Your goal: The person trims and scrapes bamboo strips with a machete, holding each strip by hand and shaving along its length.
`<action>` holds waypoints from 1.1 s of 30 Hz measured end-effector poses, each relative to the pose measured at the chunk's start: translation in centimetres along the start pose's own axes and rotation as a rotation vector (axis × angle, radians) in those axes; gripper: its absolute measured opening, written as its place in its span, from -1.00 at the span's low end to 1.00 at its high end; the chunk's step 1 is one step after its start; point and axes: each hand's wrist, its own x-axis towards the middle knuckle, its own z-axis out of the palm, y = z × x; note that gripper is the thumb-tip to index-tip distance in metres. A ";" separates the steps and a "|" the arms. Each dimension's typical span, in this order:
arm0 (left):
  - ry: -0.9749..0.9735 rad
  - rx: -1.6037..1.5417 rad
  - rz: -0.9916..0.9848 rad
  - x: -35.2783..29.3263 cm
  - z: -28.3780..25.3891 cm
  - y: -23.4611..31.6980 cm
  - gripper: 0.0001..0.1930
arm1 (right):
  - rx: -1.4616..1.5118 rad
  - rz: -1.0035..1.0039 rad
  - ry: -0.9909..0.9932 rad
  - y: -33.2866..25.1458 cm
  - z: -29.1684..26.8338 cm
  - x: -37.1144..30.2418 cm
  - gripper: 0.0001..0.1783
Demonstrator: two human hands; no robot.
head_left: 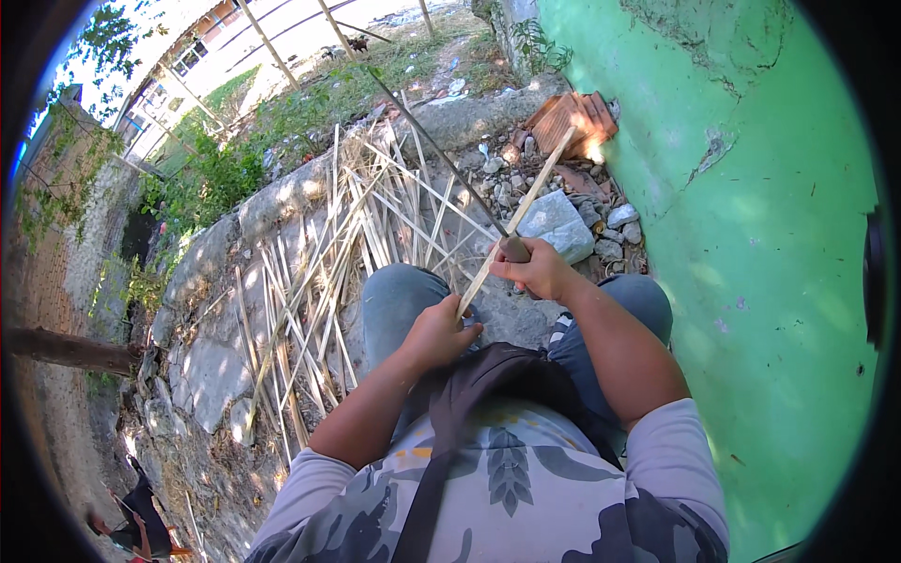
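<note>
My left hand [437,334] is closed around the near end of a pale bamboo strip [549,169], just above my left knee. The strip slants up and away to the right. In my right hand [539,269] I grip the brown handle of a long knife [441,153], its thin dark blade pointing far and to the left. Where the handle meets the blade, the knife crosses the strip beside my right fingers. Whether those fingers also touch the strip, I cannot tell.
Many loose pale strips [371,216] lie in a crossed heap on the ground ahead and left. Broken rubble, a pale stone block [558,228] and stacked roof tiles [574,120] sit ahead right. A green wall [751,281] stands close on my right. A low stone ledge [282,202] runs beyond the heap.
</note>
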 end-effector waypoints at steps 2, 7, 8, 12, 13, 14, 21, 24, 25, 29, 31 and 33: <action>0.001 0.006 0.003 -0.5 -0.3 0.4 -0.60 | 0.027 -0.023 -0.011 -0.1 0.1 0.1 -0.57; 0.098 0.171 0.113 -2.6 -1.3 0.4 -0.50 | 0.054 -0.056 -0.045 -0.7 0.2 -0.4 -0.73; 0.142 0.134 0.091 -3.5 -1.8 0.6 -0.45 | 0.058 -0.056 -0.042 -0.8 0.1 -0.5 -0.73; 0.216 0.179 0.098 -8.1 -4.4 -0.7 -0.35 | -0.063 -0.052 -0.024 -0.7 -0.3 -0.6 -0.76; 0.188 0.201 0.027 -9.5 -4.9 -1.5 -0.31 | -0.092 -0.074 -0.013 -0.5 -0.4 -0.6 -0.77; 0.161 0.223 -0.047 -11.1 -5.3 -2.6 -0.27 | -0.090 -0.070 -0.010 -0.3 -0.5 -0.6 -0.77; -0.022 0.121 -0.300 -22.0 -4.2 -10.5 -0.18 | -0.090 -0.079 -0.019 -0.3 -0.1 -0.2 -0.74; -0.066 0.054 -0.388 -24.3 -2.9 -12.7 -0.29 | -0.108 -0.094 -0.009 -0.1 -0.3 -0.1 -0.77; -0.060 0.052 -0.390 -24.8 -2.3 -13.5 -0.29 | -0.108 -0.100 -0.011 -0.1 -0.3 -0.1 -0.79; -0.006 -0.071 -0.412 -26.3 1.1 -19.1 -0.42 | -0.084 -0.091 -0.006 -0.2 -0.5 -0.1 -0.78; 0.180 0.147 0.039 -26.5 2.8 -22.3 -0.39 | -0.074 -0.060 0.071 -0.7 -0.5 -0.5 -0.74; 0.134 0.152 -0.077 -27.0 3.6 -22.7 -0.38 | -0.064 -0.051 0.076 0.0 -1.1 -0.1 -0.75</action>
